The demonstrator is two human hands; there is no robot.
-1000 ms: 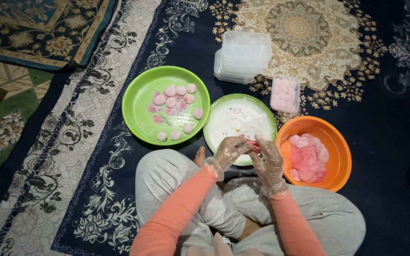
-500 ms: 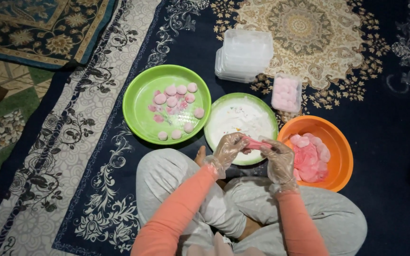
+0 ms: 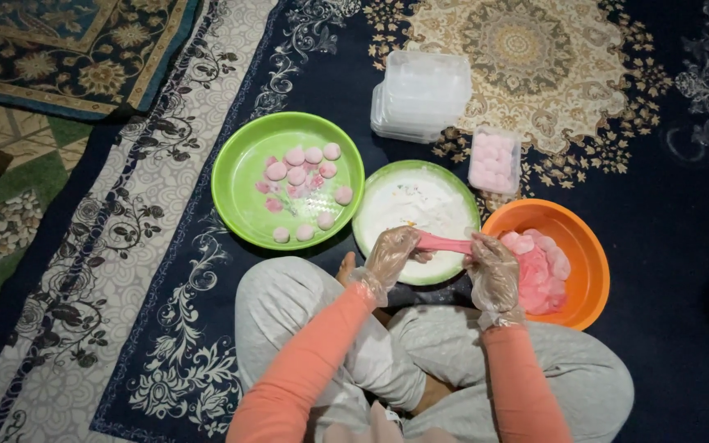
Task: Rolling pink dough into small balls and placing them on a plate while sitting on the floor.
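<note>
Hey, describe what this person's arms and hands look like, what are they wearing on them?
Both arms wear long, plain salmon-orange sleeves reaching the wrists. The left hand and right hand are each covered by a loose, crinkly, see-through plastic glove, bunched at the cuff where it meets the sleeve. No watch, rings or markings can be made out.
</note>
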